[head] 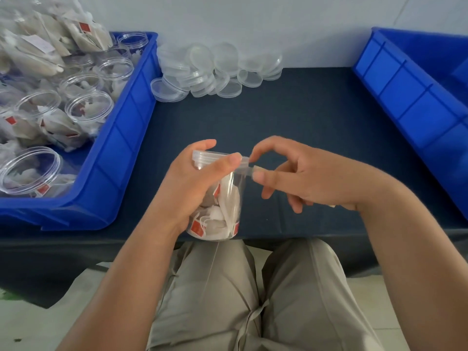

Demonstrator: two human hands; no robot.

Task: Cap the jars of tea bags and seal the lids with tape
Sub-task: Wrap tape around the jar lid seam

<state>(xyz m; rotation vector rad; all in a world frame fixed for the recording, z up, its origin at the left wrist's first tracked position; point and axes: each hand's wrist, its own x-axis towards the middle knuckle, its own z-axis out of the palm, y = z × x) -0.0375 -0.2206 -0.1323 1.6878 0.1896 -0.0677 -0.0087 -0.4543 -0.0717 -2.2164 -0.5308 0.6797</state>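
With the left hand (192, 183) curled round the capped jar (225, 206) over the table's (304, 122) near edge, the right hand (298, 178), pinching what looks like clear tape (249, 168) beside the lid (202, 156), should pull it taut and smooth it over the seam.

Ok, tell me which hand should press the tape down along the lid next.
Right. The right hand pinches the clear tape at the lid rim; the left hand grips the jar, steadying it.
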